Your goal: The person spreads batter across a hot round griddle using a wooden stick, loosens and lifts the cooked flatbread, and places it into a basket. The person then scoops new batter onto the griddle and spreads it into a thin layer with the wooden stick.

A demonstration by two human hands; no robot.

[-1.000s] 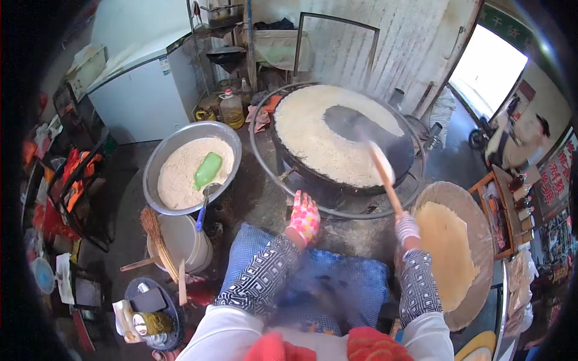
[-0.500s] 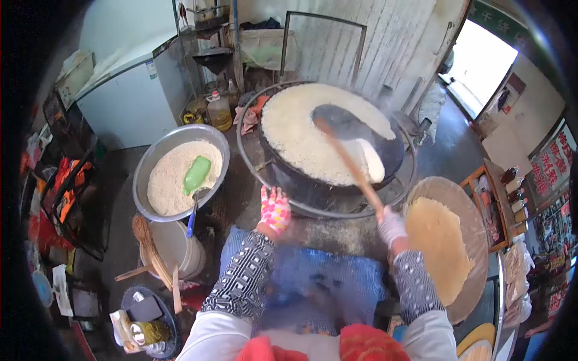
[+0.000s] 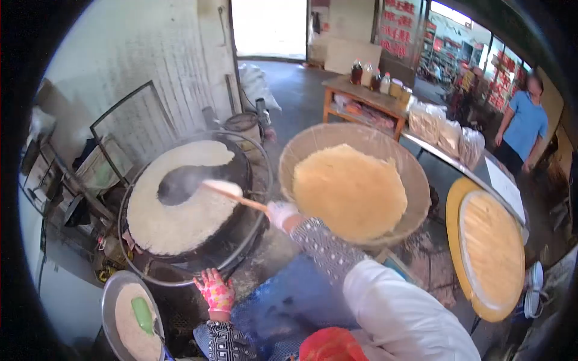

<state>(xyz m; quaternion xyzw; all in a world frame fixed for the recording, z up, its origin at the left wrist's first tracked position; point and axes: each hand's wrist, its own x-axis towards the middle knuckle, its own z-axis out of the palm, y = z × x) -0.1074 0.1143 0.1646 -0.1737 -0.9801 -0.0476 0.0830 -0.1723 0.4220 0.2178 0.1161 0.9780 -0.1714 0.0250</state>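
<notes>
My right hand, in a pale glove, is closed around the handle of a wooden batter spreader. The spreader's far end lies at the thick white end of the batter on a round black griddle. That batter forms a curved band around a dark bare patch, and steam rises there. My left hand, in a pink flowered glove, has its fingers spread at the metal ring around the griddle; whether it touches the ring I cannot tell.
A bowl of batter with a green scoop stands front left. Right of the griddle, a wide round basket holds a large thin pancake. Bottles line a wooden table behind. A person in blue stands far right.
The view has swung right, bringing the basket and the person into fuller view. The spreader's end has moved from the dark patch to the batter's thick end. My left hand stays by the ring.
</notes>
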